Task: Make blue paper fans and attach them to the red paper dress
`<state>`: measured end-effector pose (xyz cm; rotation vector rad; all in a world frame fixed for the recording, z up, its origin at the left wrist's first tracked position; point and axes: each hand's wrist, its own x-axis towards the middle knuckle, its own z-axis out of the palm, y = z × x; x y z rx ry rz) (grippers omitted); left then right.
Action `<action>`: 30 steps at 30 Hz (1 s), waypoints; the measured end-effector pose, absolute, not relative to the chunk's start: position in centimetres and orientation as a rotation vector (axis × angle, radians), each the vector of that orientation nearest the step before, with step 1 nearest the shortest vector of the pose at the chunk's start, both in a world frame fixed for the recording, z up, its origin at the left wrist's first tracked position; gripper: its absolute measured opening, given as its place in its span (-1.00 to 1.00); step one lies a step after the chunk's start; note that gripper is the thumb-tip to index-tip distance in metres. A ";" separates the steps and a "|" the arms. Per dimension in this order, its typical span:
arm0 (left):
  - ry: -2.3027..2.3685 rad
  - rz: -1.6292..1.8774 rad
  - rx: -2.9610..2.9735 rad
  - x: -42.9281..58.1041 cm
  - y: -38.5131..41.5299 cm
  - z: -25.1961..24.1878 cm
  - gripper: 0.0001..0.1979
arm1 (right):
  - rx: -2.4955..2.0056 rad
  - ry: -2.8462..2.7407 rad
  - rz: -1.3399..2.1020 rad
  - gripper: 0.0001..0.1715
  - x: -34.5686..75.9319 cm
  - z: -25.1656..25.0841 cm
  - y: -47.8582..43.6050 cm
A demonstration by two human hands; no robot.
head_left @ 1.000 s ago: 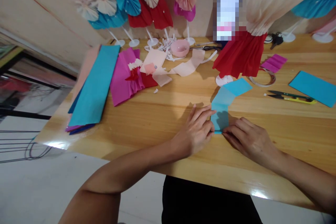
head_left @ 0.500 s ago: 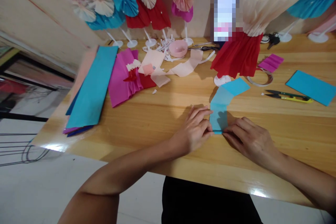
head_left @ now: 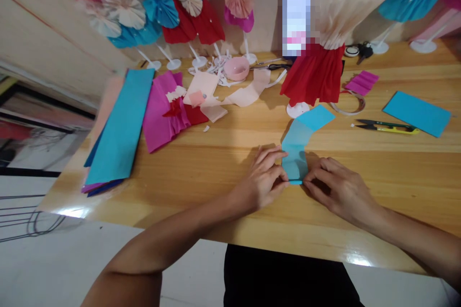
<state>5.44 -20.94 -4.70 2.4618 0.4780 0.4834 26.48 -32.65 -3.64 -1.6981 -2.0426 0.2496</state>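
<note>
A strip of blue crepe paper (head_left: 294,157) lies on the wooden table, curving away to the right at its far end. Its near end is folded into a narrow pleat. My left hand (head_left: 265,176) pinches the left end of that pleat between thumb and fingers. The right end of the same pleat is pinched by my right hand (head_left: 338,187), its fingertips close together. Just past the strip's far end stands a paper dress figure (head_left: 313,74) with a red skirt and a cream top, on a white round base.
Yellow-handled thread snips (head_left: 391,127), a tape roll (head_left: 348,103) and a folded blue paper (head_left: 418,113) lie to the right. Crepe sheets (head_left: 118,124) are stacked at the left. A pink bowl (head_left: 236,69) and paper scraps sit farther back, before a row of paper figures.
The view has shifted slightly, so the table things sit a little farther left. Both hands keep their pinch on the strip's near end, where the folded edge looks slightly thicker.
</note>
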 end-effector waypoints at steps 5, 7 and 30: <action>0.479 0.496 2.451 5.4 -20.9 -4.7 -0.90 | -1.728 -1.993 0.349 -0.92 26.7 -3.7 -32.4; 0.486 0.495 2.451 5.4 -21.0 -4.7 -0.90 | -1.725 -2.006 0.358 -0.91 26.7 -3.6 -32.4; 0.571 0.362 2.511 5.4 -21.5 -3.7 -0.92 | -1.838 -2.112 0.201 -0.89 26.1 -3.9 -32.4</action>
